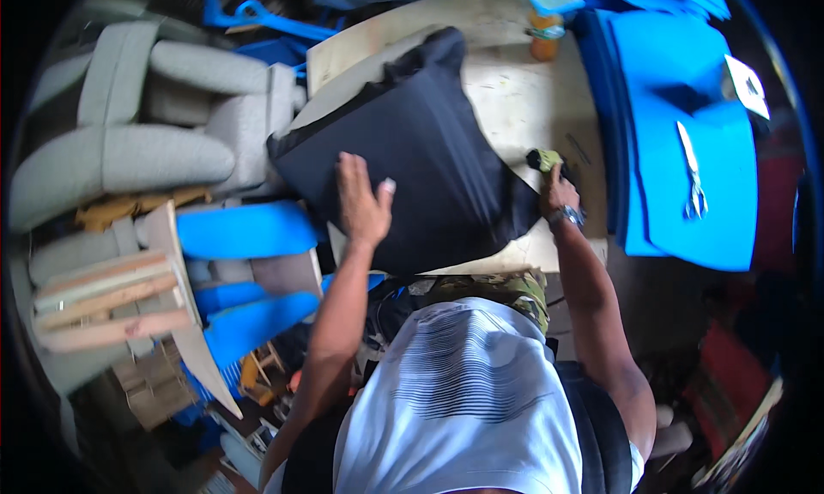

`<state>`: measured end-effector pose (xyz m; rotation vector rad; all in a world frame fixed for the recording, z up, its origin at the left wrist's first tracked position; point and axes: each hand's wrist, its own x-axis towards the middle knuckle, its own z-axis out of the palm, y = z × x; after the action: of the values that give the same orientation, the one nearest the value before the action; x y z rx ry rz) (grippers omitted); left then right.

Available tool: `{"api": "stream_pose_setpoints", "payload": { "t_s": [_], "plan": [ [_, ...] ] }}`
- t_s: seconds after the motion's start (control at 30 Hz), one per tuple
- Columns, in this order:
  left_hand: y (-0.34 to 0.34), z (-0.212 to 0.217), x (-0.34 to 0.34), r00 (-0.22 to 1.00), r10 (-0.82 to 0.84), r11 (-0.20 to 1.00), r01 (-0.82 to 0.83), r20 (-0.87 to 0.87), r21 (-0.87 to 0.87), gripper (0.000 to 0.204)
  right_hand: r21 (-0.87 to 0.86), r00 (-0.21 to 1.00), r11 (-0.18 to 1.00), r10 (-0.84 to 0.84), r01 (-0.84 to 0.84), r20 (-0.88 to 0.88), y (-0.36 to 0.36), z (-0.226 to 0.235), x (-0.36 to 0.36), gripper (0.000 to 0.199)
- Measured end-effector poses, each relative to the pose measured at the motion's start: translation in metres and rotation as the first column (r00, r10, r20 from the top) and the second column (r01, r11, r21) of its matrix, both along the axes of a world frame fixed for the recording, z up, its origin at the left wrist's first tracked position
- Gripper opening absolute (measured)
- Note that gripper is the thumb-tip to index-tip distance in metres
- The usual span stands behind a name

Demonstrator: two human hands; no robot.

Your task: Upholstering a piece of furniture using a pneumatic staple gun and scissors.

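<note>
Left hand flat on black cushion.

White paper card on blue foam, far right

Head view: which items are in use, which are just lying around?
In use:
- black cushion cover, left hand flat on it
- small green-yellow tool in right hand
- worktable

Lying about:
- scissors on blue foam sheets
- orange bottle
- grey cushions
- wooden frame
</note>
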<state>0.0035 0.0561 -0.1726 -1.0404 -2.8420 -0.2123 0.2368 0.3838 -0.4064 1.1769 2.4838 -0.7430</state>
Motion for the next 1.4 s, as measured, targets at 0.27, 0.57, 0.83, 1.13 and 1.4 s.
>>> {"api": "stream_pose_setpoints", "payload": {
  "t_s": [0.27,0.57,0.83,1.13,1.4],
  "plan": [
    [-0.214,-0.127,0.15,0.554,0.494,0.821,-0.551,0.67,-0.15,0.059,0.06,0.976,0.995,0.062,-0.076,0.209,-0.018,-0.028,0.018,0.095],
    [-0.262,-0.179,0.144,0.692,0.512,0.705,-0.677,0.509,0.212,0.041,-0.077,0.843,0.886,0.46,-0.457,0.279,0.071,-0.048,0.047,0.06],
    [-0.148,-0.11,-0.029,0.848,0.366,0.441,-0.521,0.384,0.731,0.072,0.111,0.547,0.546,0.762,-0.831,0.345,0.058,0.067,0.064,0.034],
    [-0.162,-0.114,-0.146,0.744,-0.119,0.282,-0.61,0.658,0.74,0.077,-0.204,0.825,0.818,0.56,-0.538,0.071,-0.105,0.144,-0.015,0.042],
    [-0.182,-0.115,-0.167,0.604,-0.125,0.362,-0.711,0.787,0.603,0.064,-0.228,0.782,0.774,0.619,-0.591,0.075,-0.102,0.124,-0.009,0.032]
  ]
}}
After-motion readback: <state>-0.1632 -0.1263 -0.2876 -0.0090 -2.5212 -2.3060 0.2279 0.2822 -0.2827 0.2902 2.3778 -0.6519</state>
